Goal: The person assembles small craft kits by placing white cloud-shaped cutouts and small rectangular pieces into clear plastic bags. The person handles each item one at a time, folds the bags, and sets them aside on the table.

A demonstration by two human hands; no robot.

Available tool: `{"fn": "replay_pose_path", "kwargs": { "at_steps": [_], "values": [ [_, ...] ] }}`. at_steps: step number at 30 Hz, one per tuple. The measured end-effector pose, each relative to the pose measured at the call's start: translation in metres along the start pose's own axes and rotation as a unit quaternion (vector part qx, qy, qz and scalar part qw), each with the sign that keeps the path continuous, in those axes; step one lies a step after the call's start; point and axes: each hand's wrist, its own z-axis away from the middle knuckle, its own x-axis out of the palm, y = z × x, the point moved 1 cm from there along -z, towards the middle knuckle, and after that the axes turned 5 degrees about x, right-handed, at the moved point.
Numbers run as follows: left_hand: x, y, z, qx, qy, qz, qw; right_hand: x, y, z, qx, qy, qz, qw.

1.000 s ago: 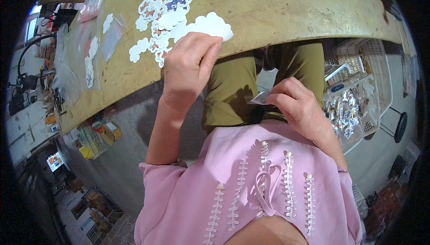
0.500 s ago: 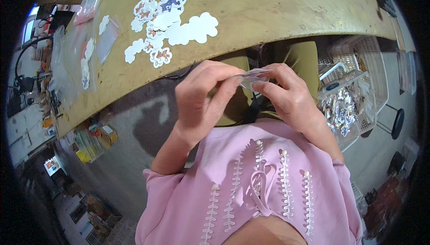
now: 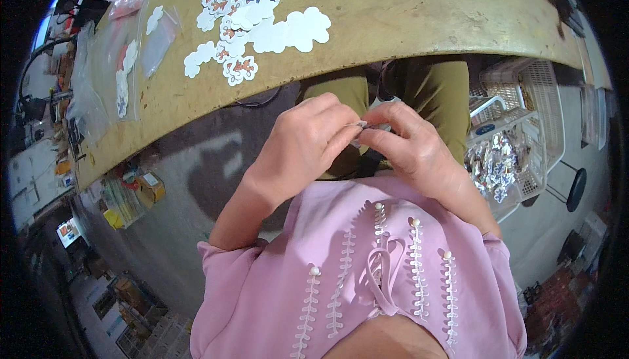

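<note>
Above my lap, my left hand [image 3: 303,133] and my right hand [image 3: 414,144] meet with fingertips nearly touching. Both pinch a small plastic packet [image 3: 363,125], folded or seen edge-on; most of it is hidden behind the fingers. Beyond the hands, on the table [image 3: 393,24], lies a loose pile of cloud-shaped paper cutouts [image 3: 262,15]. Some are plain white, while others carry brown or dark blue animal figures.
Clear plastic bags [image 3: 124,51] lie at the table's left end. To my right stand white plastic baskets [image 3: 553,123], one holding many small filled packets [image 3: 495,165]. A small box [image 3: 151,187] sits at lower left. A black round stool [image 3: 576,190] stands at far right.
My hands have drawn closer together and slightly lower. The packet, which stood out above the fingers before, is now mostly covered by them. The table has shifted slightly in view.
</note>
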Motion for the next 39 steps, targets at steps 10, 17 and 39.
{"fn": "replay_pose_path", "kwargs": {
  "at_steps": [10, 17, 39],
  "values": [
    [0.015, 0.006, 0.005, -0.066, 0.11, 0.148, 0.981, -0.003, 0.003, -0.001, 0.038, 0.033, -0.084, 0.995],
    [0.009, 0.001, 0.002, 0.002, 0.05, 0.074, 0.996, -0.008, 0.005, 0.0, 0.049, 0.032, -0.064, 0.996],
    [-0.04, -0.052, 0.05, -0.101, 0.147, -0.304, 0.936, 0.001, -0.003, -0.004, 0.058, -0.032, 0.06, 0.996]
  ]
}}
